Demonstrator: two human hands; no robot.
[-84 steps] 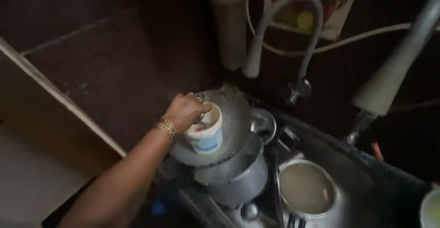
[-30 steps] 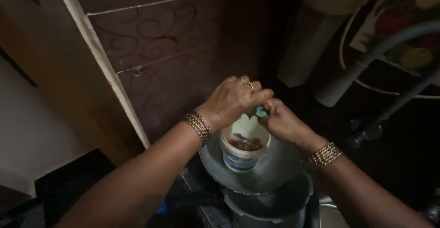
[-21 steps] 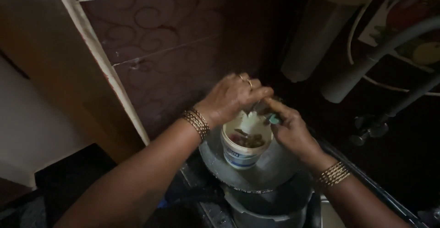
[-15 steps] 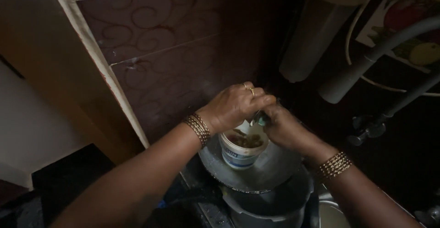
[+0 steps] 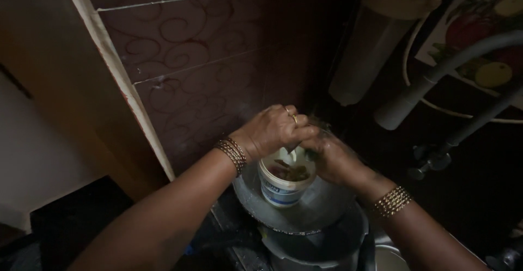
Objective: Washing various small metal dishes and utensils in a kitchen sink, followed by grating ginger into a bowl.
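I had both hands over a small white tub [image 5: 284, 183] that stood on a round steel lid [image 5: 305, 208], the lid lying across a steel pot [image 5: 321, 246] at the bottom of the view. The tub was open at the top and held something brown and reddish; I could not tell what it was. My left hand [image 5: 275, 132] was curled over the tub's far rim, fingers bent down at its edge, a ring on one finger and gold bangles [image 5: 231, 154] at the wrist. My right hand [image 5: 332, 156] came in from the other side, fingers closed and touching the left hand's fingertips just above the tub's mouth. Something small and pale showed between the two hands, but whether either one was pinching it I could not tell in the dim light. The right wrist also wore bangles [image 5: 392, 201].

Behind the hands rose dark patterned tiles [image 5: 201, 80]. To the right, a pale cylinder [image 5: 370, 53] hung against the wall, and a grey tap spout [image 5: 436, 83] curved across, well apart from the tub.
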